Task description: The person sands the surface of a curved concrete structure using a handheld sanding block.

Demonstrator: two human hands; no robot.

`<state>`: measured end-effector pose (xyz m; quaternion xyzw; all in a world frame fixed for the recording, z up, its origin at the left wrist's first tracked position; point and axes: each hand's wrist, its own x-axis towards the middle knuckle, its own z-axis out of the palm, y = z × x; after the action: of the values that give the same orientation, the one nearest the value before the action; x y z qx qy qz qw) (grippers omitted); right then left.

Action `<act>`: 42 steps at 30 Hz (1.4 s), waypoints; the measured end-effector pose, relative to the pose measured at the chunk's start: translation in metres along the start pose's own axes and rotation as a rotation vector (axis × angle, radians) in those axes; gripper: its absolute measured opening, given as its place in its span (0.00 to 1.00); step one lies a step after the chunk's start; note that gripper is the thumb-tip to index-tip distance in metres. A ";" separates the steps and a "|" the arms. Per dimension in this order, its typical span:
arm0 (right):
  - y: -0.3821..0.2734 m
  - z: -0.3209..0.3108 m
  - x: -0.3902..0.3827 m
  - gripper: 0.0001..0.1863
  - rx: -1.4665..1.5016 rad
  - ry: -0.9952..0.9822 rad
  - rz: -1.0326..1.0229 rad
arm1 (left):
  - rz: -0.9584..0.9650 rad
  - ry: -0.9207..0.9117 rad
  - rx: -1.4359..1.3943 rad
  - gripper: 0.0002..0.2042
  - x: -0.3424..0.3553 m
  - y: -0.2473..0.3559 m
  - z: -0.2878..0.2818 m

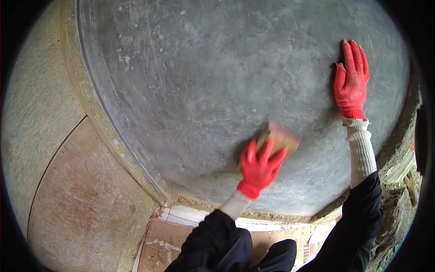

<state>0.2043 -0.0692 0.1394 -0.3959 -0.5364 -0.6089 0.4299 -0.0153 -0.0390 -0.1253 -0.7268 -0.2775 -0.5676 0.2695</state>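
A broad grey cement-like surface (204, 81), scuffed and dotted with pale specks, fills most of the view. My left hand (259, 170), in a red-coated glove with a white cuff, presses down on its lower middle. Under the fingers of that hand is a brown rectangular block (284, 137) with a reddish edge, smeared by motion; its underside is hidden against the grey. Farther right, my right hand (352, 84) lies flat on the same surface in a matching glove. Its fingers are stretched out and it holds nothing. The glove's fingertips look worn and dark.
A raised rim (102, 106) edges the grey surface on the left, beside speckled, brown-stained panels (86, 186). Below are white tiles (183, 214), a tan board with pale splashes (165, 240), and my dark-clothed knees (276, 254). Rough broken masonry (392, 213) borders the right.
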 end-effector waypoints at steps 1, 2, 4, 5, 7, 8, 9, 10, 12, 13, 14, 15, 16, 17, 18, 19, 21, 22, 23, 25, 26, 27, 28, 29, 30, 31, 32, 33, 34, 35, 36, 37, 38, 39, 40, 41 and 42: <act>0.002 -0.001 -0.001 0.27 -0.001 0.001 -0.003 | -0.036 0.038 -0.001 0.21 0.051 -0.001 -0.010; 0.009 -0.003 -0.002 0.27 -0.013 0.000 -0.013 | -0.068 0.070 -0.027 0.24 0.105 0.002 -0.023; 0.002 0.001 0.000 0.27 0.021 0.002 -0.011 | -0.175 0.207 0.008 0.26 0.184 -0.018 -0.045; -0.002 0.000 0.004 0.27 0.022 0.001 -0.011 | -0.178 0.210 0.012 0.26 0.198 -0.028 -0.052; -0.007 0.002 0.005 0.27 0.024 0.002 -0.013 | -0.246 0.349 -0.022 0.27 0.210 -0.043 -0.057; -0.004 0.001 0.002 0.27 0.002 -0.010 -0.010 | -0.257 0.305 0.005 0.27 0.192 -0.036 -0.051; 0.000 -0.001 0.000 0.27 -0.017 -0.014 -0.004 | -0.263 0.265 0.038 0.26 0.157 -0.026 -0.044; 0.004 -0.002 -0.002 0.27 -0.027 -0.008 -0.009 | -0.248 0.195 0.039 0.24 0.112 -0.016 -0.030; -0.002 -0.001 -0.002 0.27 -0.015 -0.018 0.013 | -0.149 0.101 -0.002 0.19 -0.009 -0.016 -0.005; -0.004 0.001 -0.001 0.27 -0.010 -0.013 0.017 | -0.123 0.038 0.012 0.17 -0.069 -0.013 -0.001; -0.008 0.001 0.005 0.27 0.000 -0.001 0.016 | -0.120 0.021 0.006 0.17 -0.122 -0.018 0.002; -0.006 -0.004 0.008 0.27 -0.005 -0.005 0.006 | -0.126 0.000 -0.023 0.17 -0.153 -0.017 0.005; -0.001 -0.007 0.005 0.27 -0.018 -0.018 -0.002 | -0.133 -0.002 -0.041 0.17 -0.149 -0.016 0.006; 0.002 -0.007 0.002 0.27 -0.019 -0.017 -0.003 | -0.115 0.011 -0.016 0.17 -0.131 -0.023 0.006; -0.002 -0.001 -0.001 0.26 0.002 -0.009 0.010 | -0.096 0.016 0.035 0.18 -0.108 -0.037 -0.002; -0.002 0.002 -0.002 0.26 0.011 -0.013 0.014 | -0.140 0.048 0.039 0.21 -0.062 -0.046 -0.008; 0.006 -0.004 -0.001 0.26 0.010 -0.006 -0.030 | -0.223 0.132 0.038 0.28 0.062 -0.052 -0.037; 0.002 -0.002 -0.001 0.26 0.027 -0.018 -0.021 | -0.197 0.208 0.032 0.29 0.112 -0.066 -0.051; -0.002 0.000 0.002 0.26 0.029 -0.005 -0.009 | -0.188 0.263 0.058 0.29 0.149 -0.080 -0.062; -0.004 -0.001 0.006 0.26 0.017 0.012 -0.008 | -0.182 0.321 0.074 0.30 0.162 -0.086 -0.068; -0.001 0.000 0.003 0.26 0.019 0.014 -0.009 | -0.204 0.286 0.096 0.29 0.150 -0.081 -0.064; 0.001 0.000 0.000 0.26 0.011 0.013 -0.021 | -0.225 0.251 0.118 0.29 0.133 -0.075 -0.061; 0.006 -0.002 -0.001 0.26 -0.009 0.014 -0.039 | -0.248 0.186 0.121 0.29 0.102 -0.065 -0.053; 0.011 -0.004 -0.004 0.26 -0.020 0.014 -0.045 | -0.270 0.115 0.121 0.29 0.053 -0.054 -0.039; 0.010 -0.003 -0.004 0.26 -0.031 0.010 -0.042 | -0.248 0.087 0.096 0.28 -0.003 -0.050 -0.025; 0.005 0.001 -0.003 0.25 -0.032 0.011 -0.033 | -0.220 0.000 0.097 0.26 -0.060 -0.049 -0.019; -0.003 0.002 0.004 0.25 -0.021 0.020 -0.028 | -0.184 -0.018 0.090 0.23 -0.111 -0.052 -0.015; -0.007 0.000 0.008 0.25 -0.019 0.015 -0.015 | -0.183 -0.043 0.049 0.24 -0.141 -0.052 -0.015; -0.008 -0.002 0.009 0.25 -0.022 0.002 -0.007 | -0.195 -0.051 0.035 0.24 -0.139 -0.046 -0.019; -0.019 -0.004 0.004 0.25 -0.018 0.002 -0.012 | -0.230 -0.053 0.045 0.25 -0.123 -0.051 -0.023; -0.033 -0.013 -0.012 0.26 -0.015 -0.014 -0.016 | -0.237 -0.056 0.077 0.27 -0.094 -0.059 -0.032; -0.055 -0.018 -0.032 0.27 -0.013 -0.047 -0.043 | -0.267 0.010 0.113 0.28 -0.053 -0.070 -0.039; -0.075 -0.022 -0.062 0.29 0.105 -0.107 -0.165 | -0.300 0.082 0.140 0.29 -0.002 -0.081 -0.044; -0.096 -0.028 -0.093 0.29 0.216 -0.255 -0.267 | -0.288 0.128 0.155 0.30 0.051 -0.094 -0.054; -0.109 -0.036 -0.121 0.28 0.311 -0.452 -0.337 | -0.277 0.176 0.153 0.30 0.089 -0.099 -0.061; -0.114 -0.035 -0.149 0.28 0.318 -0.541 -0.406 | -0.274 0.185 0.158 0.30 0.105 -0.098 -0.069; -0.122 -0.027 -0.172 0.28 0.352 -0.614 -0.467 | -0.279 0.191 0.157 0.29 0.114 -0.103 -0.076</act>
<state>0.1426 -0.0727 -0.0635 -0.3475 -0.8105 -0.4429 0.1619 -0.1162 -0.0094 0.0101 -0.6009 -0.3921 -0.6425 0.2691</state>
